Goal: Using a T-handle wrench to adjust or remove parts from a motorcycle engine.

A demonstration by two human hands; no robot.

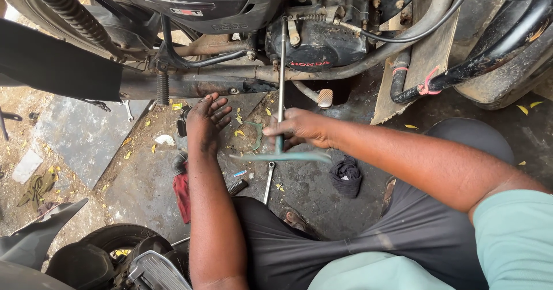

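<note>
My right hand [299, 127] grips the long steel shaft of a T-handle wrench [281, 82]. Its green cross handle [282, 157] sits just below my fingers, and its tip reaches up to the black engine case [319, 45] of a motorcycle. My left hand [205, 116] is stretched out toward the ground under the exhaust pipe [196, 85], fingers spread, holding nothing. It hovers by a small dark part [182, 122] on the floor.
A spanner [268, 180] lies on the concrete near my knee, with a red rag [182, 193], a black cloth [346, 176] and a ribbed foot peg [237, 187]. A grey slab [86, 137] lies left. A foot pedal [325, 98] hangs under the engine. Another vehicle's tyre [124, 238] is bottom left.
</note>
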